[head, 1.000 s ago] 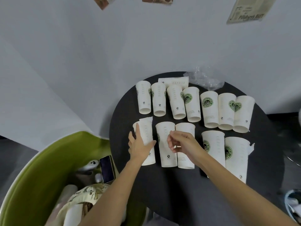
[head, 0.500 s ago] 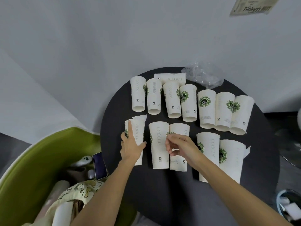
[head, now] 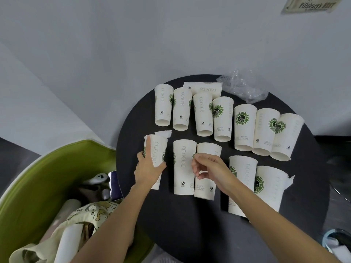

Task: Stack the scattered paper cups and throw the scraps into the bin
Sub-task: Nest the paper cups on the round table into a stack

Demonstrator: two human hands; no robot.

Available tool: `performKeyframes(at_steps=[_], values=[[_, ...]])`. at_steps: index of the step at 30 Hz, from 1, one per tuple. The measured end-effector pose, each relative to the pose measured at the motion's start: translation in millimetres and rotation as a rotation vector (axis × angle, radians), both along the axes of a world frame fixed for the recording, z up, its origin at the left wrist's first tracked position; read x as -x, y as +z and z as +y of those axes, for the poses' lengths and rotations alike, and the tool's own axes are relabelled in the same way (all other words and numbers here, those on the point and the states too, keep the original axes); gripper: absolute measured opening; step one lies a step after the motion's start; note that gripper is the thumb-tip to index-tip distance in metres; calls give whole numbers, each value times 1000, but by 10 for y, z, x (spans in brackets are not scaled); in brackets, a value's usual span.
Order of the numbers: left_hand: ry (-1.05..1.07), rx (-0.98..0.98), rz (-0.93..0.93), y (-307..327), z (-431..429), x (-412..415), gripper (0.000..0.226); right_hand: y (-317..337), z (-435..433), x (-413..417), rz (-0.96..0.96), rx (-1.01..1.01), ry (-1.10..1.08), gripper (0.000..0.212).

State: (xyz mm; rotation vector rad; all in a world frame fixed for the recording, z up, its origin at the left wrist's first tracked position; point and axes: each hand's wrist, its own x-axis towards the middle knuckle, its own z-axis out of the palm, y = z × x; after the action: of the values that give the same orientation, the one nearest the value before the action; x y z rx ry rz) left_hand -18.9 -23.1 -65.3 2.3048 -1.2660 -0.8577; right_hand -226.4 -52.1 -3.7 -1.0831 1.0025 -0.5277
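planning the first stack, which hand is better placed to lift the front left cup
Left. The left hand grips that cup; the right hand is over at the third cup, fingers curled, with no clear grip.

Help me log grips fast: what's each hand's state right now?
Left hand: grips the leftmost front-row cup.
Right hand: fingers curled over the third front cup; whether it grips cannot be told.

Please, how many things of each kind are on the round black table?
Paper cups: 13
Torn paper scraps: 2
Clear plastic wrap: 1
Total: 16
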Motion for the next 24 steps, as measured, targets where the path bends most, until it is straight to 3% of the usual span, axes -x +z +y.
performKeyframes(at_steps=[7, 12, 17, 24], values=[[23, 120, 86, 148, 125, -69, 108, 8, -78, -21, 20, 29, 30, 32], [-26, 239, 214, 244, 289, -184, 109, -60, -270, -115, 159, 205, 6, 25], [-80, 170, 431, 217, 478, -356, 108, -138, -539, -277, 366, 511, 30, 15], [-73, 158, 562, 224, 570, -463, 97, -258, -851, -430, 465, 631, 82, 14]])
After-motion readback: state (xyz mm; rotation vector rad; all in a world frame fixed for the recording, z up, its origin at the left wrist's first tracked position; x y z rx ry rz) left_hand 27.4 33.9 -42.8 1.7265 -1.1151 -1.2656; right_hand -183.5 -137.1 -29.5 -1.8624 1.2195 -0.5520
